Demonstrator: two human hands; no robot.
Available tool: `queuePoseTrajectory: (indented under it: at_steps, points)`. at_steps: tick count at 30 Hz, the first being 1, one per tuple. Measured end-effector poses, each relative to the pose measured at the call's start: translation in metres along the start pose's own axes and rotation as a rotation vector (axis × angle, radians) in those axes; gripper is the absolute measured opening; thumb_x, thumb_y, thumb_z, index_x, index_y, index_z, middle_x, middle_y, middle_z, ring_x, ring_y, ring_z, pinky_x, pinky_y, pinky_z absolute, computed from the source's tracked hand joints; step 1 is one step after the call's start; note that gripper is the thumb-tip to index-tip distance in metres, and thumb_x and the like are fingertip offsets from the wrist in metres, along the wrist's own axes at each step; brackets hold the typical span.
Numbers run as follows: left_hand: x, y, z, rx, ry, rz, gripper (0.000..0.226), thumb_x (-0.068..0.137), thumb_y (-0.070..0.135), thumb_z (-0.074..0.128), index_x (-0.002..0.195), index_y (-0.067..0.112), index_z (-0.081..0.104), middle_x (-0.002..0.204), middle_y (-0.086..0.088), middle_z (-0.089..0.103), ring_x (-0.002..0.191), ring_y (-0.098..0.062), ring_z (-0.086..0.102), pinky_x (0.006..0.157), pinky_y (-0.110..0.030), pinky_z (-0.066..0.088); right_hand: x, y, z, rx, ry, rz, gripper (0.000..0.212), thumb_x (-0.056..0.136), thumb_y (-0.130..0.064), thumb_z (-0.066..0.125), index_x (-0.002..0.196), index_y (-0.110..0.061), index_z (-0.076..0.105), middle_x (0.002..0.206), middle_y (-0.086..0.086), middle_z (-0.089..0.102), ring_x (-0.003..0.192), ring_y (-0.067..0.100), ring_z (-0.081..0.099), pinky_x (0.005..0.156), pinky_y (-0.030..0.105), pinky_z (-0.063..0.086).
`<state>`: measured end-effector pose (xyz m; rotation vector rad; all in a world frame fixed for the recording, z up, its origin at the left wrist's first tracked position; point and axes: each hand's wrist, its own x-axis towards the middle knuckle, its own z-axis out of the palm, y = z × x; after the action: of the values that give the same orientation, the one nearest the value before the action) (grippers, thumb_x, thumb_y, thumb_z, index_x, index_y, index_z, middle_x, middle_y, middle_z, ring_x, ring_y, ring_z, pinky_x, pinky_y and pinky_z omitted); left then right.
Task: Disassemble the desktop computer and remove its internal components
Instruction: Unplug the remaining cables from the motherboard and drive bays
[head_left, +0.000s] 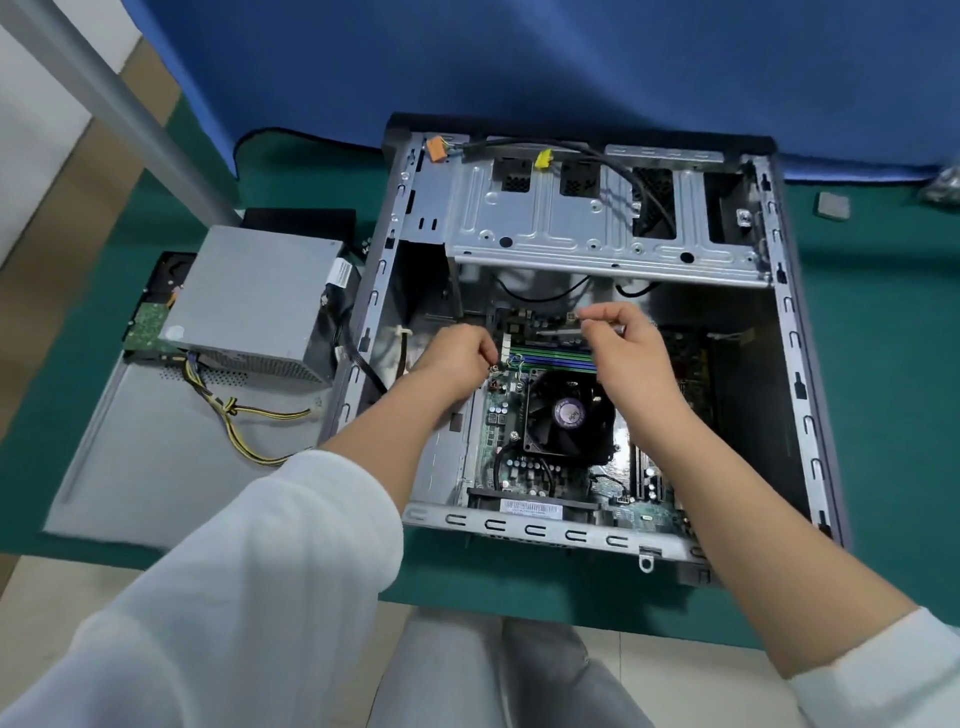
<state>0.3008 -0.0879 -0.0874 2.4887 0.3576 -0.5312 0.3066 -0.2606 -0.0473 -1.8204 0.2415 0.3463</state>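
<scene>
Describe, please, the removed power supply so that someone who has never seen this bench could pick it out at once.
Start at the open computer case on the green mat and look just outside its left wall. There a plain grey metal box, the power supply, sits on the flat grey side panel. Unlike its neighbours, it trails a bundle of yellow and black wires.

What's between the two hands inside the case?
Head view: between the left hand and right hand lie the RAM sticks on the motherboard, beyond the CPU fan.
</scene>
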Motion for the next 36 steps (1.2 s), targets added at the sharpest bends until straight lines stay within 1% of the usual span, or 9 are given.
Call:
queuePoseTrajectory:
  at_steps: [5, 9, 13, 18, 22, 25, 29, 33, 36]
  points:
    - [0.002, -0.002, 0.000, -0.012, -0.002, -0.016, 0.013, 0.083, 0.012, 0.063, 0.084, 0.024, 0.067, 0.084, 0.008, 0.060, 0.081, -0.008, 0.054, 0.071, -0.016, 0.038, 0.002, 0.002, -0.001, 0.006, 0.007, 0.019, 0.013, 0.093, -0.017, 0.048, 0.089, -0.027, 0.056, 0.066, -0.005, 0.046, 0.037, 0.000, 0.034, 0.041, 0.017, 0.032]
    - [0.004, -0.003, 0.001, -0.042, -0.018, 0.014, 0.011, 0.082, 0.007, 0.067, 0.081, 0.018, 0.064, 0.086, -0.004, 0.069, 0.079, -0.015, 0.062, 0.073, -0.022, 0.047, 0.002, 0.001, 0.000, 0.016, -0.010, 0.019, 0.014, 0.093, -0.016, 0.048, 0.089, -0.027, 0.056, 0.063, -0.006, 0.044, 0.037, 0.000, 0.033, 0.040, 0.017, 0.031]
    - [0.003, -0.002, 0.002, -0.048, -0.017, 0.032, 0.004, 0.084, 0.007, 0.067, 0.088, 0.006, 0.066, 0.091, -0.015, 0.069, 0.072, -0.018, 0.057, 0.075, -0.029, 0.050, 0.002, 0.001, 0.000, 0.008, -0.004, 0.014, 0.013, 0.093, -0.016, 0.048, 0.090, -0.027, 0.056, 0.066, -0.006, 0.045, 0.039, 0.001, 0.034, 0.041, 0.017, 0.032]
    - [0.005, -0.001, 0.005, 0.036, -0.017, 0.034, 0.010, 0.090, 0.016, 0.062, 0.093, 0.007, 0.064, 0.096, -0.012, 0.067, 0.085, -0.024, 0.059, 0.073, -0.026, 0.043, 0.002, 0.000, 0.000, -0.001, -0.008, 0.010, 0.012, 0.093, -0.017, 0.048, 0.091, -0.026, 0.057, 0.068, -0.006, 0.046, 0.043, 0.003, 0.036, 0.046, 0.019, 0.033]
    - [0.006, 0.000, 0.002, 0.032, 0.042, 0.025, 0.007, 0.088, 0.016, 0.064, 0.083, 0.012, 0.065, 0.092, -0.010, 0.068, 0.087, -0.023, 0.061, 0.071, -0.023, 0.042, 0.002, 0.001, -0.001, -0.008, -0.009, -0.002, 0.012, 0.093, -0.018, 0.049, 0.091, -0.027, 0.057, 0.066, -0.006, 0.046, 0.044, 0.003, 0.036, 0.048, 0.021, 0.034]
    - [-0.001, 0.005, -0.005, 0.009, 0.143, 0.033, 0.013, 0.083, 0.010, 0.064, 0.071, 0.014, 0.065, 0.075, 0.001, 0.066, 0.083, -0.018, 0.061, 0.069, -0.022, 0.044, -0.001, 0.001, -0.002, 0.016, -0.005, -0.028, 0.014, 0.093, -0.018, 0.050, 0.090, -0.027, 0.059, 0.066, -0.007, 0.048, 0.042, 0.002, 0.037, 0.044, 0.016, 0.034]
    - [-0.018, 0.016, -0.024, -0.093, 0.232, 0.043, 0.018, 0.080, 0.005, 0.062, 0.067, 0.018, 0.060, 0.061, 0.017, 0.053, 0.078, -0.011, 0.060, 0.068, -0.020, 0.044, -0.013, -0.007, -0.007, 0.080, -0.074, -0.095, 0.021, 0.098, -0.019, 0.045, 0.093, -0.022, 0.065, 0.058, -0.008, 0.056, 0.050, 0.007, 0.044, 0.052, 0.017, 0.036]
    - [-0.045, 0.022, -0.047, -0.350, 0.177, 0.059, 0.013, 0.082, 0.012, 0.068, 0.073, 0.019, 0.062, 0.060, 0.005, 0.066, 0.060, -0.008, 0.067, 0.067, -0.028, 0.057, -0.023, -0.028, -0.012, 0.250, -0.157, -0.105, 0.012, 0.095, -0.018, 0.055, 0.094, -0.013, 0.066, 0.070, 0.002, 0.071, 0.055, 0.009, 0.059, 0.054, 0.011, 0.043]
    - [-0.060, 0.018, -0.076, -0.624, 0.160, 0.097, 0.009, 0.085, 0.011, 0.069, 0.080, 0.018, 0.065, 0.072, -0.003, 0.068, 0.061, -0.011, 0.069, 0.063, -0.025, 0.058, -0.016, -0.055, -0.009, 0.345, -0.167, -0.146, 0.004, 0.090, -0.014, 0.063, 0.092, -0.012, 0.064, 0.071, 0.004, 0.071, 0.057, 0.013, 0.062, 0.053, 0.013, 0.045]
